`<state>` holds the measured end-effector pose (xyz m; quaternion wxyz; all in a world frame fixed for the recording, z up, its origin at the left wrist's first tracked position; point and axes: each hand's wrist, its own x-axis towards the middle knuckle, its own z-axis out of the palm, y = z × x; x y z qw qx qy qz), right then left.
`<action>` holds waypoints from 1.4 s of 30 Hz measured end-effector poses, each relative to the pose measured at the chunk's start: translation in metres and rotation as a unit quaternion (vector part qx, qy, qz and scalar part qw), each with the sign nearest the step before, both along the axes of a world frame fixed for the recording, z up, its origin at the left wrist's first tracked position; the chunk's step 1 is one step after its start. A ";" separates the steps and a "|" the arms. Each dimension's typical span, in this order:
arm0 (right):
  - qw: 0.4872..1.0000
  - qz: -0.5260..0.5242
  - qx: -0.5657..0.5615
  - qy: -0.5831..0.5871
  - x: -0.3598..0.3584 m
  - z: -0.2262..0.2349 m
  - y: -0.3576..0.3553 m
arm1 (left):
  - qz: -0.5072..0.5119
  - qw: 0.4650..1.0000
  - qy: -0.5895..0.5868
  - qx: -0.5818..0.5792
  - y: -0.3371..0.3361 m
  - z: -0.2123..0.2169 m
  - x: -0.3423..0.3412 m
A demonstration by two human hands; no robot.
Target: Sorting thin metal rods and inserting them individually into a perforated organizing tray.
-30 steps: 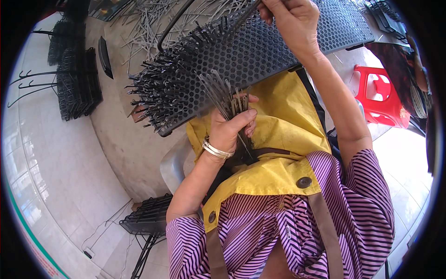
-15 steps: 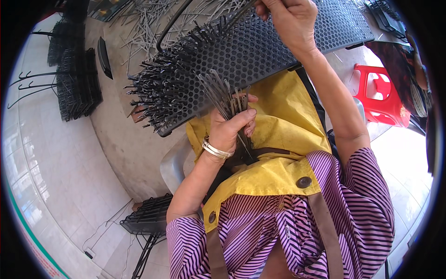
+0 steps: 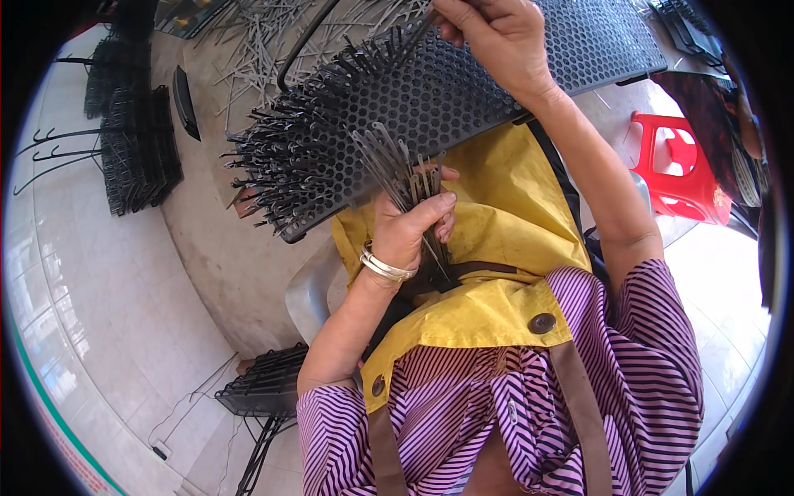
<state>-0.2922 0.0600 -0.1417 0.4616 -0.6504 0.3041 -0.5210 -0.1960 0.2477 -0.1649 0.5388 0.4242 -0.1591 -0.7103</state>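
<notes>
The right hand has shifted left over the perforated black board, towards the rods already standing in it, and the dark rod it carries has come along. The grip there is closed: thumb and fingers pinch the rod by its upper part, partly cut off by the far edge of view. The rod slants down to the left, its lower end at the right border of the standing rods; whether it sits in a hole cannot be determined. The left hand is unchanged, firmly closed around a bundle of thin metal strips, eyed ends upward, above the yellow apron at the board's near side. Assessment: the shift puts the rod beside the filled section; the work appears partway, since holes to the right stand bare. Loose grey strips lie beyond the board, far left.
</notes>
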 end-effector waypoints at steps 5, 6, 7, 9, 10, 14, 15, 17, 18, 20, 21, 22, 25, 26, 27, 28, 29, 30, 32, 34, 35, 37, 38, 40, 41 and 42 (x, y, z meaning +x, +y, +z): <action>0.947 0.027 -0.307 0.094 0.009 0.024 -0.003 | 0.004 1.000 -0.006 0.003 0.000 0.000 0.000; 0.962 0.056 -0.249 0.098 0.012 0.028 -0.001 | 0.004 1.000 -0.008 0.003 0.000 0.000 0.000; 0.962 0.054 -0.249 0.099 0.014 0.029 -0.002 | 0.004 1.000 -0.009 0.004 0.000 0.000 0.000; 0.933 0.088 -0.312 0.153 0.019 0.028 -0.005 | 0.006 1.000 -0.008 0.010 0.000 0.001 -0.001; 0.934 0.098 -0.317 0.136 0.022 0.028 -0.006 | 0.010 1.000 -0.007 0.015 0.000 0.002 -0.001; 0.925 0.103 -0.314 0.186 0.022 0.033 -0.005 | 0.010 1.000 -0.003 0.014 0.000 0.001 0.000; 0.925 0.112 -0.308 0.190 0.021 0.034 -0.004 | 0.009 1.000 -0.002 0.012 0.000 0.001 0.000; 0.925 0.120 -0.302 0.195 0.021 0.035 -0.002 | 0.006 1.000 -0.001 0.011 0.000 0.000 0.000; 0.925 0.127 -0.302 0.194 0.022 0.036 -0.001 | 0.007 1.000 -0.002 0.012 0.000 0.000 0.001; 0.924 0.131 -0.301 0.195 0.019 0.037 0.000 | 0.006 1.000 -0.003 0.013 0.000 0.001 0.000; 0.925 0.131 -0.287 0.211 0.017 0.037 0.002 | 0.006 1.000 -0.002 0.015 -0.001 0.001 -0.001; 0.926 0.132 -0.273 0.225 0.016 0.037 0.005 | 0.008 1.000 -0.003 0.018 0.000 0.001 0.000; 0.923 0.127 -0.251 0.262 0.012 0.037 0.012 | 0.009 1.000 -0.003 0.019 0.000 0.001 0.000; 0.923 0.126 -0.250 0.262 0.012 0.035 0.012 | 0.008 1.000 -0.003 0.019 0.000 0.000 0.000; 0.920 0.127 -0.249 0.274 0.014 0.032 0.012 | 0.009 1.000 -0.005 0.018 0.000 0.000 -0.001; 0.917 0.127 -0.248 0.287 0.015 0.030 0.011 | 0.009 1.000 -0.007 0.017 0.000 0.000 -0.001; 0.917 0.125 -0.248 0.288 0.015 0.027 0.011 | 0.007 1.000 -0.007 0.017 0.000 0.000 -0.001; 0.908 0.107 -0.240 0.326 0.016 0.023 0.010 | 0.007 1.000 -0.004 0.017 0.000 0.000 -0.002; 0.898 0.092 -0.234 0.362 0.017 0.027 0.012 | 0.013 1.000 -0.003 0.018 0.000 -0.001 -0.001; 0.923 0.057 -0.252 0.286 0.009 0.036 0.020 | 0.008 1.000 0.002 0.013 0.000 -0.001 0.000; 0.923 0.058 -0.252 0.285 0.007 0.036 0.024 | 0.010 1.000 0.002 0.014 0.000 -0.001 0.000; 0.961 0.193 -0.009 0.200 0.004 0.034 0.031 | 0.003 1.000 0.014 0.007 0.001 -0.002 0.001; 0.961 0.192 -0.009 0.200 0.004 0.035 0.035 | 0.002 1.000 0.014 0.007 0.001 -0.001 0.000; 0.922 0.305 0.126 0.200 0.004 0.037 0.043 | -0.008 1.000 -0.007 -0.001 0.001 0.001 -0.001; 0.908 0.341 0.149 0.192 0.004 0.035 0.045 | -0.010 1.000 -0.007 -0.002 0.001 0.001 -0.002; 0.910 0.357 0.124 0.168 0.005 0.029 0.048 | -0.018 1.000 -0.001 -0.013 0.001 0.001 -0.002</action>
